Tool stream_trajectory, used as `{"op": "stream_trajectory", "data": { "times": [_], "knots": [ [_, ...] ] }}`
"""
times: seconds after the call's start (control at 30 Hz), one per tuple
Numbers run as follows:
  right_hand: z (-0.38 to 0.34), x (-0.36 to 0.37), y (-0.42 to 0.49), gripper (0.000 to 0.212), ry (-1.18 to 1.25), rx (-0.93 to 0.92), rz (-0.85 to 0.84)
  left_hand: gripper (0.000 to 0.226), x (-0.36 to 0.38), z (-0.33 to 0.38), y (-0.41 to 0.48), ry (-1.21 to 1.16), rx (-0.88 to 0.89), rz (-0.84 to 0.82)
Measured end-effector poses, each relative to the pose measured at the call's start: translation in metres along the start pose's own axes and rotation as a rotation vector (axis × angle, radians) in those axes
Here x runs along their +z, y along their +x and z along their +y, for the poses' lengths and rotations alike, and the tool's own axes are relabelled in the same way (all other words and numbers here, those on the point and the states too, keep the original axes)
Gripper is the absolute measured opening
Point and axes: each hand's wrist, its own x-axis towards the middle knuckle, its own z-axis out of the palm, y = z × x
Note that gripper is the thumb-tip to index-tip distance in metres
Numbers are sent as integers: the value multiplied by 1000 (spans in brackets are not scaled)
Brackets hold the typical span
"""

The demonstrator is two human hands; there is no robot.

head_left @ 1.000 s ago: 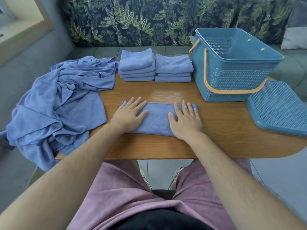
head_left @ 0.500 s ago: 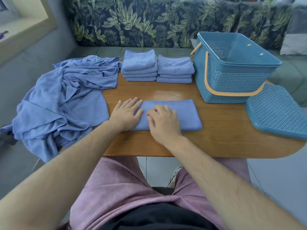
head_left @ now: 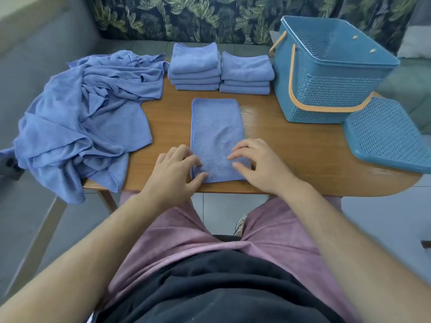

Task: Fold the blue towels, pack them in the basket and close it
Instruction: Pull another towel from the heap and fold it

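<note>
I see the folded towel [head_left: 215, 136] lying flat as a long strip in the middle of the table [head_left: 291, 148]. Its long axis runs straight away from me: the near short end sits at the table's front edge and the far end points at the two stacks of folded towels [head_left: 221, 68]. My left hand [head_left: 175, 170] has its fingers curled over the near left corner, thumb on the cloth, pinching it. My right hand [head_left: 258, 164] is curled over the near right corner with fingertips on the cloth, but I cannot tell whether it actually grips. The basket [head_left: 326, 73] stands to the right, lid [head_left: 387, 134] off beside it, and the unfolded towels [head_left: 88, 117] are heaped on the left.
</note>
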Motion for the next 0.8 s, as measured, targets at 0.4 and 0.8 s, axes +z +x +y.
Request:
{"op": "stream_trajectory", "data": {
  "times": [0.4, 0.8],
  "knots": [
    [-8, -4, -50, 52, 0, -71, -149, 45, -12, -17, -10, -75, 223, -220],
    [-36, -23, -37, 31, 506, 218, 59, 34, -38, -3, -13, -648, -71, -19]
  ]
}}
